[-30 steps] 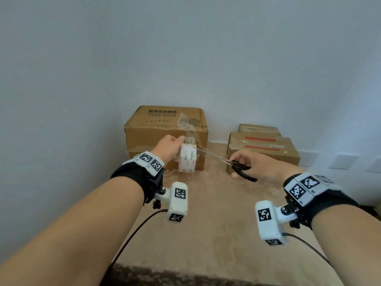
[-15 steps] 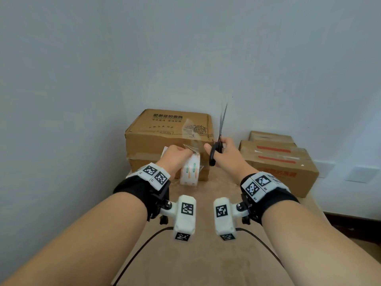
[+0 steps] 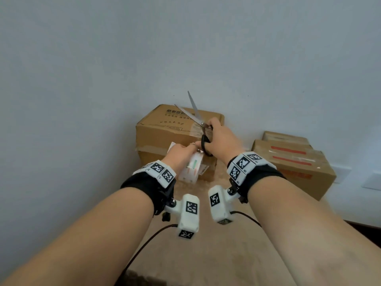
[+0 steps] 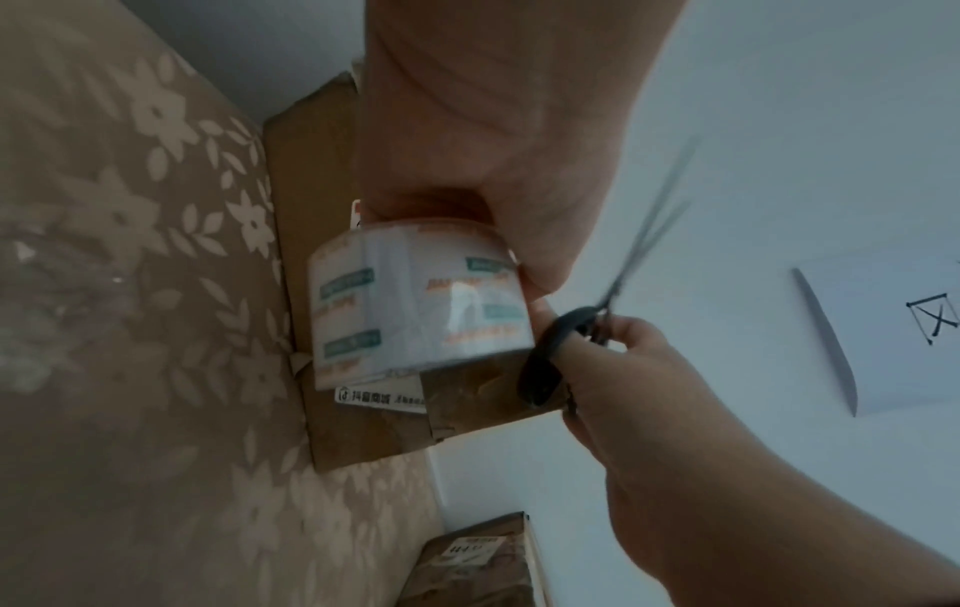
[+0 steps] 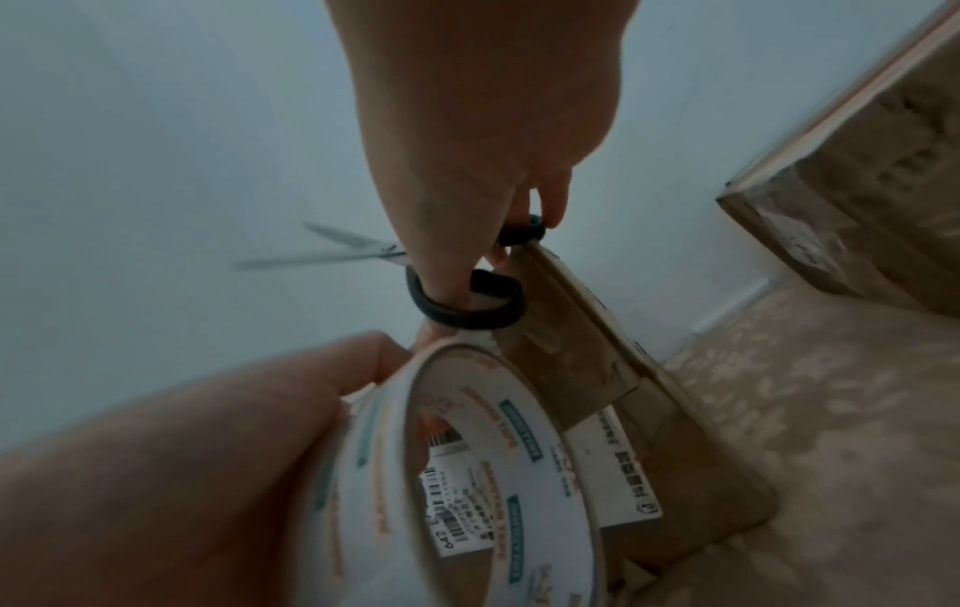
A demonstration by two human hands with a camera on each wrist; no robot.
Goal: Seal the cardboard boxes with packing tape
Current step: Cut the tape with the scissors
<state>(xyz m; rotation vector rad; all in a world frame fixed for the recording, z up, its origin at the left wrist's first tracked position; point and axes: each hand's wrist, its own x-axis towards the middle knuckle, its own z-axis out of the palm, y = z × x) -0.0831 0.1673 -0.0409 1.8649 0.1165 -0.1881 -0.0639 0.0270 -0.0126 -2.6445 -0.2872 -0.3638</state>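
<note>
My left hand (image 3: 181, 152) grips a white roll of packing tape (image 3: 190, 168) with green and orange print, also seen as the tape roll (image 4: 415, 295) and the tape roll (image 5: 467, 472). My right hand (image 3: 218, 139) holds black-handled scissors (image 3: 195, 114), blades parted and pointing up; the scissors (image 5: 364, 254) show fingers through the handle loops. Both hands meet just in front of a large cardboard box (image 3: 160, 131) against the wall. That box (image 4: 364, 419) carries a white label on its front.
Two flatter cardboard boxes (image 3: 299, 164) with red stripes are stacked at the right by the wall. Everything sits on a beige flower-patterned surface (image 3: 216, 254). Walls close in at the left and behind. A wall socket plate (image 3: 371, 180) is at far right.
My right hand swung the scissors from pointing left at the tape roll to upright, moved in beside my left hand, and the blades have spread apart. The view moved closer.
</note>
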